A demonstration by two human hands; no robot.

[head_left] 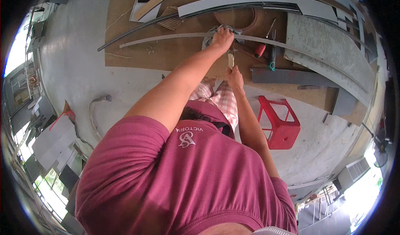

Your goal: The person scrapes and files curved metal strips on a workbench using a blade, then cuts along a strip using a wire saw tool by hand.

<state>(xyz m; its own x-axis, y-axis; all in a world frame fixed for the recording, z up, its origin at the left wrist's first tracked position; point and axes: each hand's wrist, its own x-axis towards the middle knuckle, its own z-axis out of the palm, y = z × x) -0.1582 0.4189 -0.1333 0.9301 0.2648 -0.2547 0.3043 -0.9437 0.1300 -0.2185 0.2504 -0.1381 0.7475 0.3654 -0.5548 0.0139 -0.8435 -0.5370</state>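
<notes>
A workshop: on its grey floor [75, 76], a brown board [154, 56] is crossed by a long narrow strip [166, 36] and bears a red-handled screwdriver [260, 50] and a grey panel [325, 47]; at the distorted left rim, apparently, more sheets [54, 139] crowd together.

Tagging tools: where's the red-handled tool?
Head view: the red-handled tool lies on the brown board, up and right of the right hand, beside the green-ended dark tool.

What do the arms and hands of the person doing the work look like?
The left hand and right hand are bare, with nothing worn on them that I can see. The arms are bare too, below the short, plain maroon sleeves of a T-shirt.
</notes>
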